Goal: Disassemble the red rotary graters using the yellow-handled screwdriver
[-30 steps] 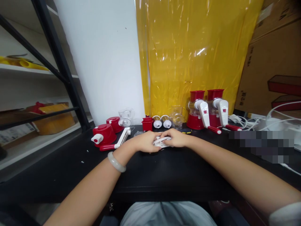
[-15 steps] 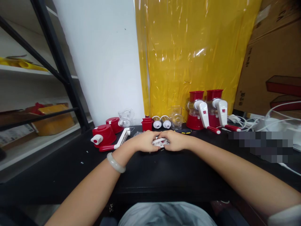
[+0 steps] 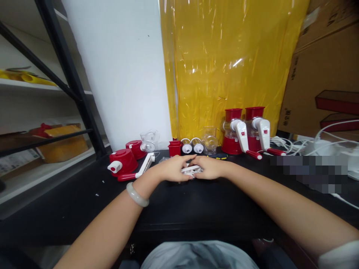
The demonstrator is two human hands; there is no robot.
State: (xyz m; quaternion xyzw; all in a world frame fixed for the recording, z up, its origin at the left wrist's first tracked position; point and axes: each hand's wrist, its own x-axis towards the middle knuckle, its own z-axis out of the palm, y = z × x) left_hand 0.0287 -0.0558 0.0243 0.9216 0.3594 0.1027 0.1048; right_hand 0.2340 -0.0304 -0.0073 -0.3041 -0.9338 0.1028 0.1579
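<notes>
My left hand (image 3: 177, 168) and my right hand (image 3: 208, 167) meet at the middle of the black table, fingers curled round a white plastic part (image 3: 192, 169). The part looks like an open crank-handle piece with ribs inside; my fingers cover its ends. Just behind my hands stand a red square hopper piece (image 3: 175, 148) and two grater drums (image 3: 186, 146) lying with their white hubs towards me. A clear plastic housing (image 3: 209, 140) is beside the drums. A dark tool with yellow marks (image 3: 220, 156) lies behind my right hand.
Two assembled red rotary graters (image 3: 233, 142) with white cranks stand at the back right. White cables (image 3: 308, 144) tangle farther right. To the left are red bases (image 3: 123, 161) and a red-and-white crank handle (image 3: 143, 167). A black shelf frame (image 3: 67, 71) rises at the left.
My left index finger has lifted and stretched across towards my right hand. The white part stays between both hands. The view has shifted slightly.
</notes>
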